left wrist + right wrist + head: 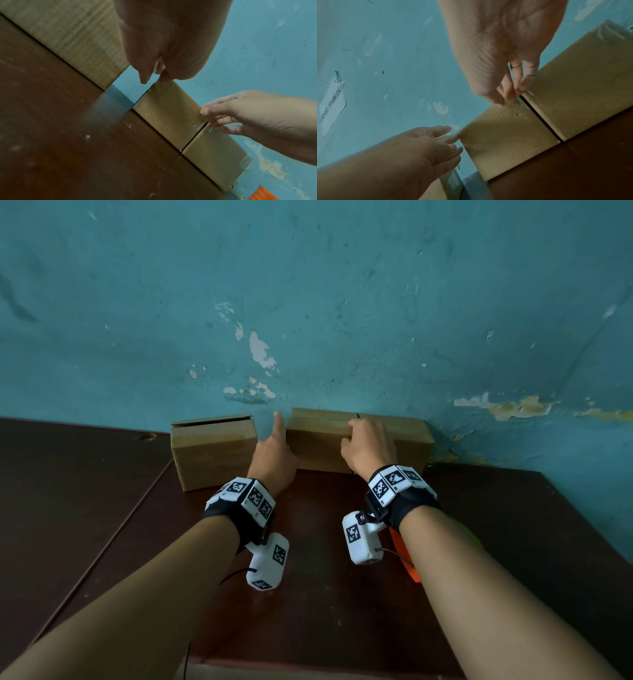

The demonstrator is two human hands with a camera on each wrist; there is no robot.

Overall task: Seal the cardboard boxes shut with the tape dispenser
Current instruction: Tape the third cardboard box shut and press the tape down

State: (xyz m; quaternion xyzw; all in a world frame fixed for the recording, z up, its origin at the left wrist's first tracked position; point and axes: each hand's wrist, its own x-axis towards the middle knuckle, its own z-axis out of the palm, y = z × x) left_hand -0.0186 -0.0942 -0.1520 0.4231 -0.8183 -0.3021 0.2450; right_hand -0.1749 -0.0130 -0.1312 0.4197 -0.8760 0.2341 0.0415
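Cardboard boxes: the middle box (318, 440) and right box (411, 440) at frame centre look taped; the left box (212, 450) still gapes. My right hand (368, 448) presses them, left hand (274, 457) relaxed, touching. The orange dispenser (406, 556) lies on the table (325, 611).

No readable text or numbers show on anything in view.
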